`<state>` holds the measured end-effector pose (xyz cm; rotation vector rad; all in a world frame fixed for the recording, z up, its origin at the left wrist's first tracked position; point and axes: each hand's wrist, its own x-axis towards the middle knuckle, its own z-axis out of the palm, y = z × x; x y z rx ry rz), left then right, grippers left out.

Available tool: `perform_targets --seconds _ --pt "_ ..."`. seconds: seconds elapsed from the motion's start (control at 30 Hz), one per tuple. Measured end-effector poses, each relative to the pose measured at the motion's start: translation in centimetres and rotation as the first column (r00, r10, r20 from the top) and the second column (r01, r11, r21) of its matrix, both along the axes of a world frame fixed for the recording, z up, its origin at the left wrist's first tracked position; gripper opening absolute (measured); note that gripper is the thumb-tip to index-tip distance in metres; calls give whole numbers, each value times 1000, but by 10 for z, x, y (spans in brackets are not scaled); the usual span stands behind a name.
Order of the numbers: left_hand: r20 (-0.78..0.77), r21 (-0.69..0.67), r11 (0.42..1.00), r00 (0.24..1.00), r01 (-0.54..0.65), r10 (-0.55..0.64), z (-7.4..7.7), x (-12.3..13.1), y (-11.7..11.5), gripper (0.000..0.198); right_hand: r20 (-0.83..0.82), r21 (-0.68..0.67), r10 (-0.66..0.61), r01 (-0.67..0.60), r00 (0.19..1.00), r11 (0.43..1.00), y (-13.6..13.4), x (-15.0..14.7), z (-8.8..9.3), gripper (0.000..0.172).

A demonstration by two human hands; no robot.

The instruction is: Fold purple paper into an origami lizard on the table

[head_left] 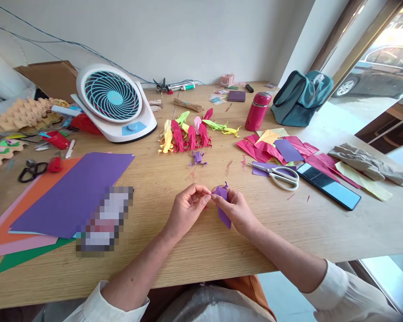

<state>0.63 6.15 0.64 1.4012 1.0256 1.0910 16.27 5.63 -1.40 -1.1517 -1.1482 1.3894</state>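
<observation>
A partly folded purple origami figure [224, 216] is held just above the table's near half. My right hand [238, 209] grips its body between thumb and fingers, and a thin folded limb sticks up above the fingers. At its left side, my left hand [190, 203] pinches a tip of the same figure, thumb against forefinger; the tip itself is mostly hidden. Beyond my hands sits a small purple origami frog [198, 157] with thin curled legs. Behind it stand several red, yellow, green and pink origami figures [192, 136] in a cluster.
White-handled scissors [284, 177] and a phone [329, 185] lie to the right, near coloured paper pieces [255, 150]. Farther back stand a red flask [258, 112] and a teal bag [300, 100]. At left are purple sheets [70, 192], a blurred-out object [104, 221] and a white fan [134, 127].
</observation>
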Motion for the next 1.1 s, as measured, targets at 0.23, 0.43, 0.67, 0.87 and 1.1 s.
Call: perform_targets --seconds 0.23,0.43,0.67,0.87,1.1 --pt "68 -152 988 998 -9 20 -3 0 1 29 96 176 -41 23 995 984 -2 0 0 27" --pt "-20 -42 999 999 -28 27 -6 -4 3 15 72 132 -29 20 997 991 -1 -1 2 32" --pt "36 -166 985 999 37 -32 4 -7 2 29 127 225 -70 40 989 973 -3 -1 -1 24" --pt "88 -271 962 996 18 6 4 -5 3 31 279 405 -142 17 950 914 -7 0 -1 15" --pt "30 -246 969 1000 9 -2 -1 -7 5 19 356 502 -191 -14 915 865 -8 0 1 14"
